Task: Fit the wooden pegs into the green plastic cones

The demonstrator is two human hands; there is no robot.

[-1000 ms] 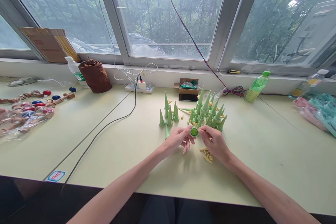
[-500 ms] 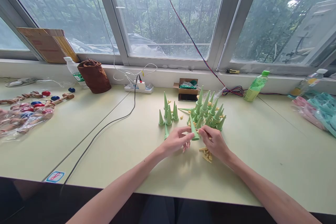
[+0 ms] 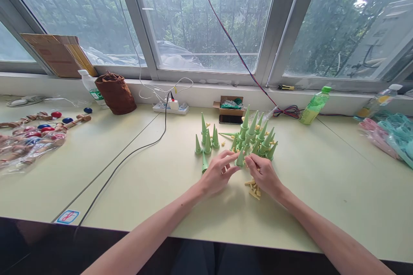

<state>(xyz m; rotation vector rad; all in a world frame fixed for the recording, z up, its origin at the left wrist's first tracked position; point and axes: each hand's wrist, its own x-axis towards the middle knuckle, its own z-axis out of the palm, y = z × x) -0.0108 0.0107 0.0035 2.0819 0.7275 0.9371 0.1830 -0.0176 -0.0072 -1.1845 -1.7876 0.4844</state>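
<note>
My left hand pinches a small green cone by its base, point up, just above the pale green table. My right hand is closed beside it, fingertips touching the cone's base from the right. Behind both hands stands a cluster of green cones, and a smaller group of upright cones stands to the left. Under my right hand lies a small heap of yellow pegs. One cone lies on its side near my left hand.
A black cable crosses the table to a power strip. A brown pouch, a small cardboard box, a green bottle, wooden toys in plastic bags at left and teal packets at right.
The cone in my hands has turned from base facing me to point up, and it has risen slightly toward the cluster. Both hands stayed together.
</note>
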